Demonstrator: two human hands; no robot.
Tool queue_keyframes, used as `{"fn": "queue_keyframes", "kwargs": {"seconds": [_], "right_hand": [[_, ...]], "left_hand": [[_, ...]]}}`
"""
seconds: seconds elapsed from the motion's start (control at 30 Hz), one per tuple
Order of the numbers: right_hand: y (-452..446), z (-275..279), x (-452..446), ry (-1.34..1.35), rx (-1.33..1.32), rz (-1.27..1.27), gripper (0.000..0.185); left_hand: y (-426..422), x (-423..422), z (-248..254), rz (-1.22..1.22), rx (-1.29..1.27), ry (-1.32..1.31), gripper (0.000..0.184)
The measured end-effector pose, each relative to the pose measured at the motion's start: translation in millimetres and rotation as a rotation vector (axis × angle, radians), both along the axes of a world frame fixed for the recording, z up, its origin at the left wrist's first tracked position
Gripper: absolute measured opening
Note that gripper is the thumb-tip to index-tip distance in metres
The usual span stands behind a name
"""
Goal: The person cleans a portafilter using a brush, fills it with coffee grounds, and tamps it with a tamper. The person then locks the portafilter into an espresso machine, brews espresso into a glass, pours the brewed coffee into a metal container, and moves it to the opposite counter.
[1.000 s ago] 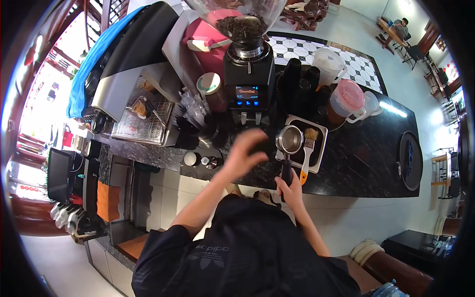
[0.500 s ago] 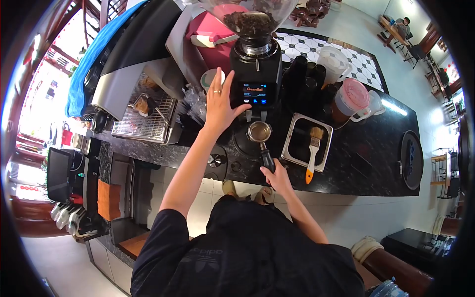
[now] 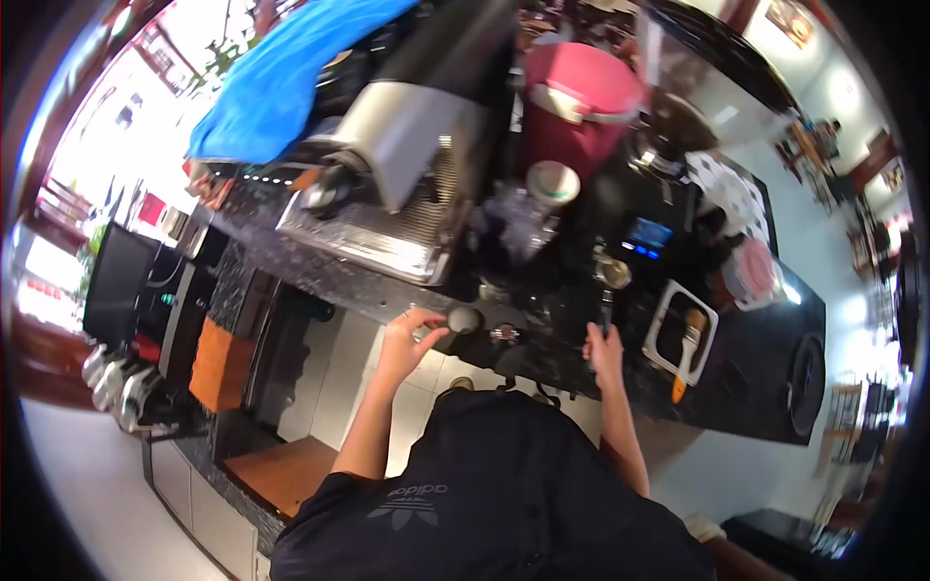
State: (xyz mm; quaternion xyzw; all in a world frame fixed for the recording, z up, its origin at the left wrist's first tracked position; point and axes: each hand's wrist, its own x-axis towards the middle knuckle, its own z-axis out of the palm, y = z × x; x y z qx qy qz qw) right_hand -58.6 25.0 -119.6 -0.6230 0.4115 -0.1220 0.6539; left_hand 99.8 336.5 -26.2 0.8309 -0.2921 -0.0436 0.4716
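Note:
My right hand (image 3: 604, 355) is wrapped around the black handle of a portafilter (image 3: 612, 272), whose round metal basket points away from me below the coffee grinder's lit screen (image 3: 649, 235). Over the counter's front edge, my left hand (image 3: 409, 341) has its thumb and fingers apart. Its fingertips are close to a round grey disc-shaped piece (image 3: 465, 321); blur hides whether they touch it. Just right of that disc is a small shiny round fitting (image 3: 504, 334) on the counter edge. A metal tray (image 3: 710, 341) holding an orange-tipped brush (image 3: 690, 351) lies right of my right hand.
An espresso machine (image 3: 387, 136) with a metal drip tray stands at the left, a blue cloth (image 3: 281, 92) over it. Behind the counter edge are a pink bucket (image 3: 581, 126), a lidded cup (image 3: 553, 182) and a pink-lidded jug (image 3: 754, 271). A round black tray (image 3: 806, 382) lies far right.
My left hand has dropped from beside the grinder's screen to the counter's front edge near the grey disc. The view has turned left; the portafilter stays in my right hand.

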Motion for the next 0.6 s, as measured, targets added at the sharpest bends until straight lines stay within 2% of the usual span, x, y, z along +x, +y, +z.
{"fn": "queue_keyframes", "kwargs": {"seconds": [0.03, 0.2, 0.3, 0.33, 0.43, 0.5, 0.6], "right_hand": [[-3, -2, 4, -0.007, 0.011, -0.009, 0.025], [-9, -1, 23, -0.009, 0.024, -0.026, 0.023], [-11, -7, 26, -0.009, 0.011, -0.030, 0.022], [-12, -7, 26, -0.012, 0.000, -0.025, 0.022], [-12, -9, 26, -0.019, 0.004, -0.029, 0.021], [-8, -7, 25, -0.021, 0.018, -0.033, 0.020], [-4, 2, 24, -0.027, 0.022, -0.062, 0.020]], "left_hand": [[17, 12, 7, 0.048, 0.000, 0.020, 0.020], [92, 79, 33, 0.178, -0.171, -0.266, 0.022], [120, 115, 69, 0.261, -0.220, -0.368, 0.020], [129, 130, 80, 0.259, -0.219, -0.491, 0.022], [134, 167, 117, 0.335, -0.302, -0.672, 0.046], [130, 188, 141, 0.314, -0.227, -0.815, 0.066], [129, 214, 163, 0.238, -0.062, -0.951, 0.076]]}}
